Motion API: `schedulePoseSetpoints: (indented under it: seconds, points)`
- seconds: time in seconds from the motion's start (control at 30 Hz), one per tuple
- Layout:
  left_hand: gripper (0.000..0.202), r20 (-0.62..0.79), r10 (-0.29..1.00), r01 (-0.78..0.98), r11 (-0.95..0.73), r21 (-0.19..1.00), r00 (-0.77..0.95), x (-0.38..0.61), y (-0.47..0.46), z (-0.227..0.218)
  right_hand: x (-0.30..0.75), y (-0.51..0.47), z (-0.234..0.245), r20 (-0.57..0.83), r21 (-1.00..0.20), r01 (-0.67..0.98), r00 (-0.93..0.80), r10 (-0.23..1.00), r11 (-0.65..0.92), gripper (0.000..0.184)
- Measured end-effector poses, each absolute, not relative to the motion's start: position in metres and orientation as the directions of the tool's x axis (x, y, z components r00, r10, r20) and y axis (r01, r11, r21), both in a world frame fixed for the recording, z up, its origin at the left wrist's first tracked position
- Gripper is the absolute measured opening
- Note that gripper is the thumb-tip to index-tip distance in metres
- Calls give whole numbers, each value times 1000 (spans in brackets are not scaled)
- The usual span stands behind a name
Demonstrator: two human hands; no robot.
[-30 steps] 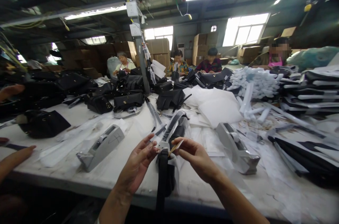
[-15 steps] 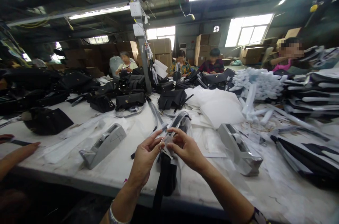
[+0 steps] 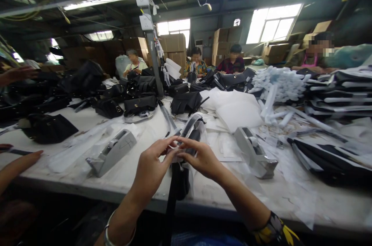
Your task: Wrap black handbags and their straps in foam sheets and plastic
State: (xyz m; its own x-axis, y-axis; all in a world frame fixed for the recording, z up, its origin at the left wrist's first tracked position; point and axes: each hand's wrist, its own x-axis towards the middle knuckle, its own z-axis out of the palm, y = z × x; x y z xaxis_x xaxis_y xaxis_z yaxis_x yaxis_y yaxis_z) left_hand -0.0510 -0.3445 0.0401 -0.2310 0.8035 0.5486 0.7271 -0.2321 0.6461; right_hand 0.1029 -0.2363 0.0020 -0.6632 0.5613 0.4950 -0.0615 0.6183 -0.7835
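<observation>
Both hands meet over the near edge of the white work table (image 3: pixel 136 184). The left hand (image 3: pixel 149 170) comes in from below. Its thumb and forefinger reach to the right and pinch the top of a black strap (image 3: pixel 174 188). The right hand (image 3: pixel 202 159) faces it, its fingers (image 3: pixel 186 146) curled down over the same spot, so the fingertips of both hands nearly touch. Each hand is closed narrowly on the strap, with no wide spread.

A bit of whitish wrapping (image 3: pixel 176 154) shows in the small gap between the two hands, against the strap's upper end. It is too small to tell whether it is tape or film. Below the fingers the strap hangs straight down, crosses the table's edge and runs out of the bottom of the view between the forearms.

Just beyond the fingertips lies a black piece in a clear plastic sleeve (image 3: pixel 194 126). I cannot tell if it joins the strap.

A grey tape dispenser (image 3: pixel 112 153) sits on the table to the left of the hands, and a second dispenser (image 3: pixel 255 153) sits to their right, both near. Black handbags (image 3: pixel 141 104) and white foam sheets (image 3: pixel 238 112) lie farther back. A co-worker's hand (image 3: pixel 20 162) rests on the table at the far left.
</observation>
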Motion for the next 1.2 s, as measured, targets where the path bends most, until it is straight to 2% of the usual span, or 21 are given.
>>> schedulePoseSetpoints:
  seconds: [0.2, 0.3, 0.47, 0.53, 0.67, 0.73, 0.83, 0.9, 0.97, 1.03, 1.13, 1.2]
  points:
    - [36, 690, 672, 841, -186, 509, -269, -44, -355, 46, 102, -235, -31, 557, -747, -99, -633, 538, 657, 28]
    - [34, 703, 670, 858, -195, 474, -236, -48, -347, 56, 102, -231, -35, 532, -742, -67, -663, 526, 667, 28]
    - [37, 689, 681, 849, -188, 494, -250, -58, -331, 72, 104, -227, -38, 497, -747, -41, -697, 516, 664, 34]
    - [37, 694, 697, 885, -192, 424, -181, -56, -329, 79, 105, -227, -38, 486, -754, -29, -697, 527, 656, 39]
    - [38, 674, 737, 942, -254, 218, 43, -48, -329, 94, 105, -225, -35, 442, -743, 22, -734, 516, 669, 62]
    - [38, 631, 762, 931, -320, 175, 143, -46, -326, 100, 102, -220, -29, 438, -726, -19, -783, 441, 687, 58]
    - [38, 553, 790, 898, -412, 158, 265, -47, -320, 109, 95, -210, -21, 434, -738, -132, -844, 316, 662, 37]
    - [37, 527, 804, 893, -418, 170, 276, -49, -316, 111, 89, -205, -17, 415, -769, -156, -860, 299, 620, 33]
    - [34, 549, 817, 909, -350, 226, 177, -53, -314, 107, 85, -203, -17, 410, -790, -144, -847, 338, 596, 40]
    - [34, 594, 803, 901, -227, 368, -40, -61, -317, 98, 84, -204, -19, 431, -797, -136, -811, 396, 588, 48]
    - [41, 577, 713, 778, -70, 625, -399, -78, -330, 76, 85, -207, -27, 479, -780, -102, -733, 483, 618, 55]
    - [43, 570, 624, 722, -14, 692, -534, -85, -343, 65, 85, -209, -32, 507, -758, -67, -686, 522, 648, 56]
